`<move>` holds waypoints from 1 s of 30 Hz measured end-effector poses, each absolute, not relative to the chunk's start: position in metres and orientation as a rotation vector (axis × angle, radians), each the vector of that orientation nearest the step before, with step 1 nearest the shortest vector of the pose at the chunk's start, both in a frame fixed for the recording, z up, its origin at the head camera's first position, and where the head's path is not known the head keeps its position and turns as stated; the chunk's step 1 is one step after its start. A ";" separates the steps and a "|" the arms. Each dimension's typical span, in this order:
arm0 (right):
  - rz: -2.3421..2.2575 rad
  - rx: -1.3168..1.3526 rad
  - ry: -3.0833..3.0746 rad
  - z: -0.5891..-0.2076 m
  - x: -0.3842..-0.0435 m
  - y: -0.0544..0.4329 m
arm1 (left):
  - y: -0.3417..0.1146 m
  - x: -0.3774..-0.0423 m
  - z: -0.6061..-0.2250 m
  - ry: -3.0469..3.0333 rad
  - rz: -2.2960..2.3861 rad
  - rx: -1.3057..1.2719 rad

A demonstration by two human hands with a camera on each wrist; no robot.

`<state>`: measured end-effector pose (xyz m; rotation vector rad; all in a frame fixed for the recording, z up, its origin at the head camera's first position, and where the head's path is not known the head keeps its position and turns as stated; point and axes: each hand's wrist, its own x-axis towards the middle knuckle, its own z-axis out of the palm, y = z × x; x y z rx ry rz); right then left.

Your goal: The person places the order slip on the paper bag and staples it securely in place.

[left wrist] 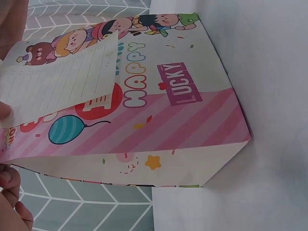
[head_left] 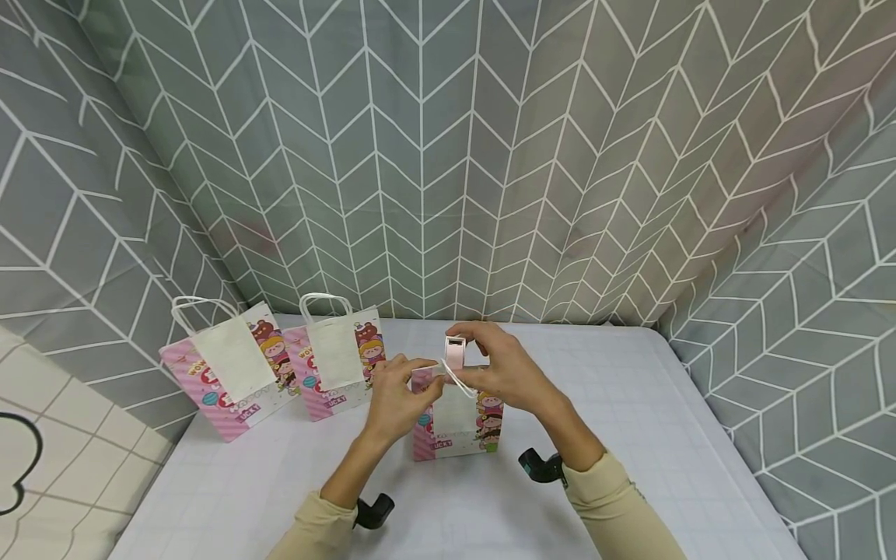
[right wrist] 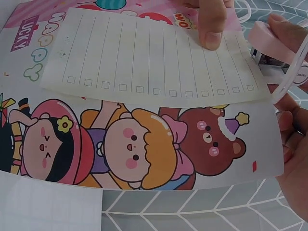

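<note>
A small pink-and-white paper gift bag [head_left: 422, 447] with cartoon figures stands upright on the table. On its front lies a lined white paper with small checkboxes [right wrist: 144, 57]. My left hand [head_left: 400, 397] pinches the bag's top rim and the paper, its thumb on the paper's face. With my right hand [head_left: 509, 372] I hold a small pink stapler [head_left: 455, 354] at the top edge, beside the white handle [right wrist: 293, 65]. In the right wrist view the stapler sits partly behind the handle. Whether its jaws press on the paper cannot be told.
Two matching bags [head_left: 192, 369] [head_left: 318, 408] with white handles and papers on their fronts stand at the left of the white-covered table [head_left: 616, 404]. A grey patterned curtain [head_left: 448, 194] hangs behind and at both sides.
</note>
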<state>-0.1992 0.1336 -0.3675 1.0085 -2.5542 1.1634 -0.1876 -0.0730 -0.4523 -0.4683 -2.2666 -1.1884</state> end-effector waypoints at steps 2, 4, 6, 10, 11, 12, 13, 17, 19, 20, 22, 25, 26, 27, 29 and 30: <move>1.160 1.004 -2.562 -0.368 -0.199 0.133 | -0.073 -0.188 -0.453 -2.265 -1.187 -0.473; 1.143 0.999 -2.586 -0.369 -0.199 0.133 | -0.073 -0.189 -0.453 -2.259 -1.187 -0.479; 1.123 0.994 -2.618 -0.370 -0.198 0.134 | -0.073 -0.189 -0.453 -2.253 -1.193 -0.485; 1.078 0.987 -2.650 -0.371 -0.197 0.137 | -0.073 -0.190 -0.454 -2.239 -1.212 -0.502; 1.067 0.982 -2.658 -0.371 -0.197 0.138 | -0.073 -0.190 -0.454 -2.238 -1.217 -0.505; 1.056 0.979 -2.666 -0.371 -0.197 0.139 | -0.073 -0.190 -0.454 -2.237 -1.220 -0.507; 1.043 0.979 -2.674 -0.371 -0.197 0.140 | -0.073 -0.190 -0.454 -2.236 -1.222 -0.508; 1.002 0.979 -2.726 -0.370 -0.197 0.142 | -0.073 -0.190 -0.455 -2.235 -1.231 -0.513; 1.005 0.973 -2.734 -0.370 -0.197 0.143 | -0.073 -0.190 -0.455 -2.236 -1.233 -0.514; 1.007 0.965 -2.738 -0.371 -0.197 0.143 | -0.073 -0.190 -0.455 -2.235 -1.234 -0.515; 1.014 0.956 -2.738 -0.371 -0.197 0.144 | -0.073 -0.190 -0.455 -2.237 -1.234 -0.515; 1.021 0.969 -2.729 -0.371 -0.196 0.144 | -0.074 -0.190 -0.455 -2.244 -1.236 -0.516; 1.016 0.976 -2.728 -0.371 -0.196 0.143 | -0.074 -0.190 -0.455 -2.248 -1.237 -0.519; 1.016 0.987 -2.723 -0.372 -0.196 0.143 | -0.074 -0.190 -0.455 -2.252 -1.241 -0.521; 1.006 1.005 -2.712 -0.372 -0.196 0.143 | -0.075 -0.190 -0.455 -2.260 -1.248 -0.525; 1.001 1.014 -2.705 -0.373 -0.196 0.143 | -0.075 -0.190 -0.455 -2.263 -1.252 -0.529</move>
